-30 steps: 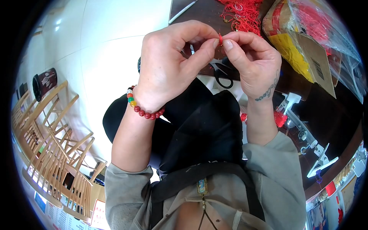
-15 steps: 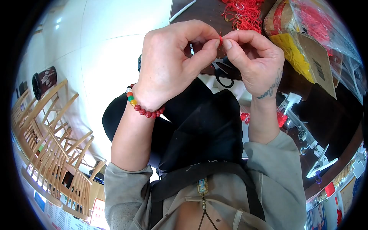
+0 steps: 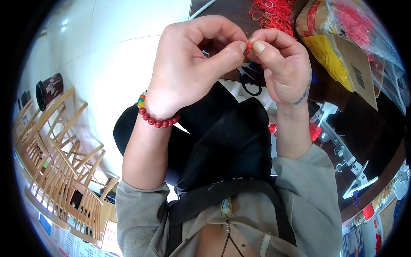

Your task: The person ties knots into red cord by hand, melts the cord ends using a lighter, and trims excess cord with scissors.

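My left hand (image 3: 188,64) pinches a short piece of knotted red cord (image 3: 248,47) between thumb and index finger. From the other side, my right hand (image 3: 284,66) grips the same cord with thumb and bent index finger, so the fingertips of both hands nearly meet. Most of the cord is hidden by the fingers. Below the hands, black-handled scissors (image 3: 250,83) lie at the table edge. Just beyond the fingers rests a tangled heap of red cords (image 3: 272,17) with small metal bits in it.
To the right stands an open cardboard box (image 3: 355,64) with yellow tape and clear plastic wrap. A white clamp frame (image 3: 338,141) runs along the dark table (image 3: 368,128). A white pen-like stick (image 3: 202,9) lies at the far edge. Wooden chairs (image 3: 64,171) stand at left.
Both hands have turned a little, and the left has shifted slightly up and left. More of the red cord shows between the fingertips. The right wrist has rotated, hiding part of its tattoo.
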`<state>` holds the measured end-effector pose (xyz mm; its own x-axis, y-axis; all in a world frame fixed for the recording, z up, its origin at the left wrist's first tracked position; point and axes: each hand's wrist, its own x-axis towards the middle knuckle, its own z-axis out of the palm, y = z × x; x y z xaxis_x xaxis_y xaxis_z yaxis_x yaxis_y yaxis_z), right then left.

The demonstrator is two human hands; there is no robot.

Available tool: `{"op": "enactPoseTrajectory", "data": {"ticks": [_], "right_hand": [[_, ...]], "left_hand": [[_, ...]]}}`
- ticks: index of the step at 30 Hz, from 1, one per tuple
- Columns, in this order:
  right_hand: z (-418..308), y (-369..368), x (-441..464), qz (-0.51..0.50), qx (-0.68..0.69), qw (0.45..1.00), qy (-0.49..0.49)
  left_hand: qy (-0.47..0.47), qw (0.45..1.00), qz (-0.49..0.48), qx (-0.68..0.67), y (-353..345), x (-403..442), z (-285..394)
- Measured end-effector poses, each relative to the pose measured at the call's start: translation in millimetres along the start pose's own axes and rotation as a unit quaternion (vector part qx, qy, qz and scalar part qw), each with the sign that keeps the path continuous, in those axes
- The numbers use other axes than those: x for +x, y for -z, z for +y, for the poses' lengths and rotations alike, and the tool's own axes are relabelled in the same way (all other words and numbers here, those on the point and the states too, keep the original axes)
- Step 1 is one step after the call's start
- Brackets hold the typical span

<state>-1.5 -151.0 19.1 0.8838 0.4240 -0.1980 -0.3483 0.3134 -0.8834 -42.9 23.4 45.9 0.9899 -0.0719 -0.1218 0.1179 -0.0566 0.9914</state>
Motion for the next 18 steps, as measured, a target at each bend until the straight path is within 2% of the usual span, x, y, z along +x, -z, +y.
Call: {"op": "enactPoseTrajectory", "data": {"ticks": [10,15,18], "right_hand": [[9.8,6.1,0.6,-0.04,0.149,0.986,-0.061],[7.1,0.5,-3.1,0.001,0.123,0.992,-0.032],[6.2,-2.7,-4.9,0.032,0.123,0.992,-0.01]], "left_hand": [[0.044,0.997,-0.012,-0.056,-0.3,0.1,3.9],[0.079,0.993,0.007,-0.09,-4.2,0.1,9.0],[0.061,0.993,-0.003,-0.1,-1.0,1.8,6.5]]}}
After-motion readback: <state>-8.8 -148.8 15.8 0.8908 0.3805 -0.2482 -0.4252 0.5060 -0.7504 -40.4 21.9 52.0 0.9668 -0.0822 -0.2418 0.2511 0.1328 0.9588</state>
